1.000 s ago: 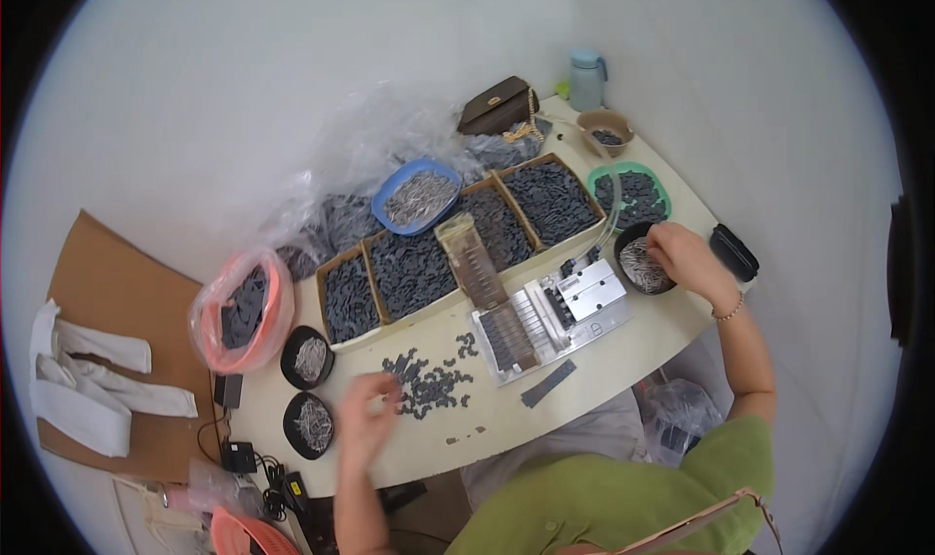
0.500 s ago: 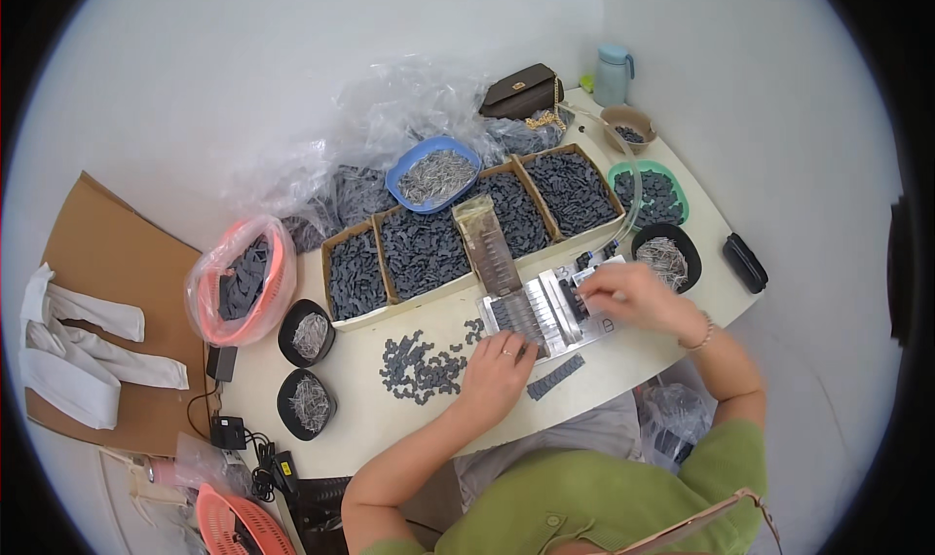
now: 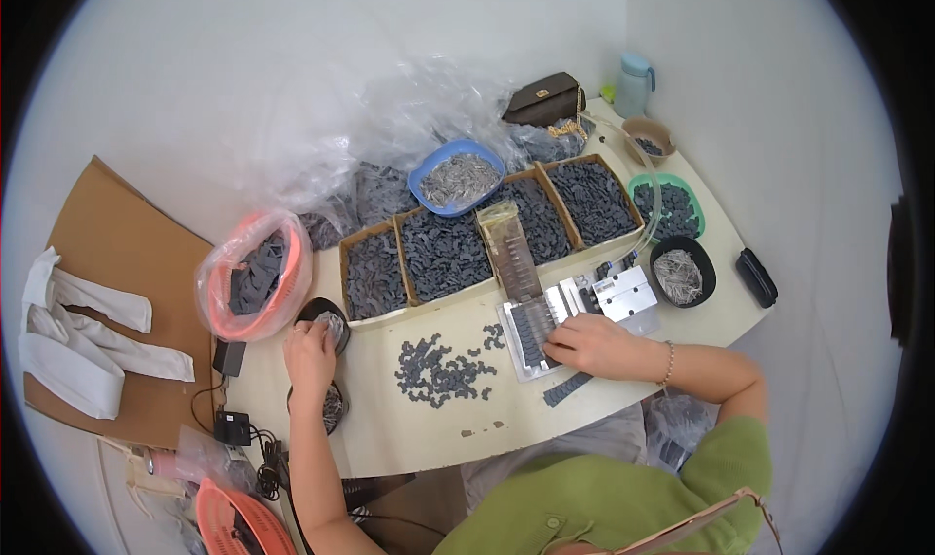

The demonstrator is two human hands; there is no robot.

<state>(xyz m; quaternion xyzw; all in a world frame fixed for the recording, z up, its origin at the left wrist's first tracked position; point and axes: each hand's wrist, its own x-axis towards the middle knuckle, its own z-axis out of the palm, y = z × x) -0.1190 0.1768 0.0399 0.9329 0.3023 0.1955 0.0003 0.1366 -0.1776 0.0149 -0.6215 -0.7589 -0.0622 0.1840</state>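
My left hand (image 3: pixel 311 357) is at the upper of two black bowls (image 3: pixel 317 308) at the left of the table. Its fingers are drawn together at the thin metal pins (image 3: pixel 337 331) inside, and what they grip is too small to make out. My right hand (image 3: pixel 602 347) lies on the front of a metal fixture (image 3: pixel 626 298), fingers bent and pressed together beside a row of dark grey pieces (image 3: pixel 531 335); whatever they hold is hidden. A ribbed clear plastic strip (image 3: pixel 513 260) leans from the box onto the fixture. A joined dark strip (image 3: pixel 567 389) lies before the fixture.
Loose dark pieces (image 3: pixel 438 372) are scattered mid-table. Behind them stands a divided cardboard box (image 3: pixel 380 314) of such pieces, with a blue tray (image 3: pixel 495 190) of pins on top. A black bowl (image 3: pixel 708 287) and a green bowl (image 3: pixel 698 219) stand right, a pink basket (image 3: pixel 304 263) left.
My left hand has left the fixture and gone left to the upper black bowl. My right hand has come down and left to the fixture's front. The whole view has shifted slightly.
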